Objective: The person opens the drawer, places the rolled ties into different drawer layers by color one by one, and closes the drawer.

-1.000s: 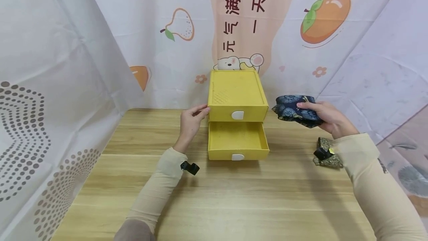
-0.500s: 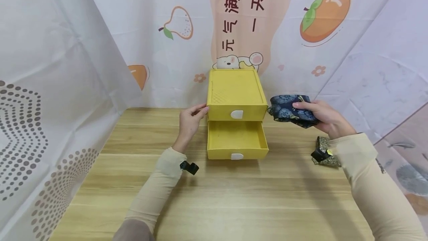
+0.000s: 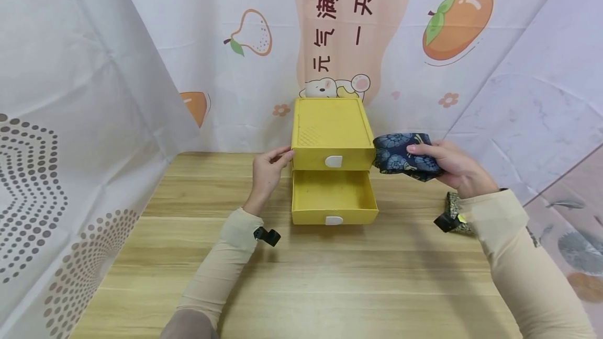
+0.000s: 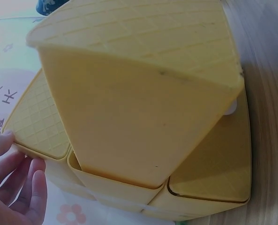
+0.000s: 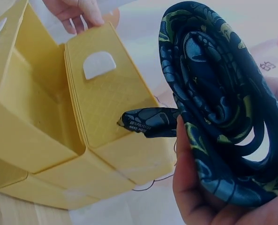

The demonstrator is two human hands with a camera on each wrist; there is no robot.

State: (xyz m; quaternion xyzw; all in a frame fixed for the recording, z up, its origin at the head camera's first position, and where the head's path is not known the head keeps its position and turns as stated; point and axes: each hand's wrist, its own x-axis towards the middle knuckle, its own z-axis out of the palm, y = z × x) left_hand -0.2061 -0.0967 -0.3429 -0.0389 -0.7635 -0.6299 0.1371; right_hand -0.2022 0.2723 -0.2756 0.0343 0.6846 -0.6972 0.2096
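Note:
A yellow two-drawer box (image 3: 332, 130) (image 4: 139, 93) (image 5: 110, 108) stands at the back of the wooden table (image 3: 330, 276). Its lower drawer (image 3: 333, 198) is pulled out and looks empty; the upper drawer is closed. My left hand (image 3: 269, 169) (image 4: 14, 183) holds the box's left side with curled fingers. My right hand (image 3: 447, 164) grips a rolled dark blue patterned tie (image 3: 400, 155) (image 5: 218, 103) in the air just right of the box, its loose tip almost touching the box.
A second rolled cloth with a gold pattern (image 3: 454, 212) lies on the table at the right, partly hidden by my right sleeve. Printed fabric walls (image 3: 85, 93) close in the table on the left, back and right.
My right hand has carried the blue tie leftward, from well right of the box to right beside it. The left hand has stayed on the box.

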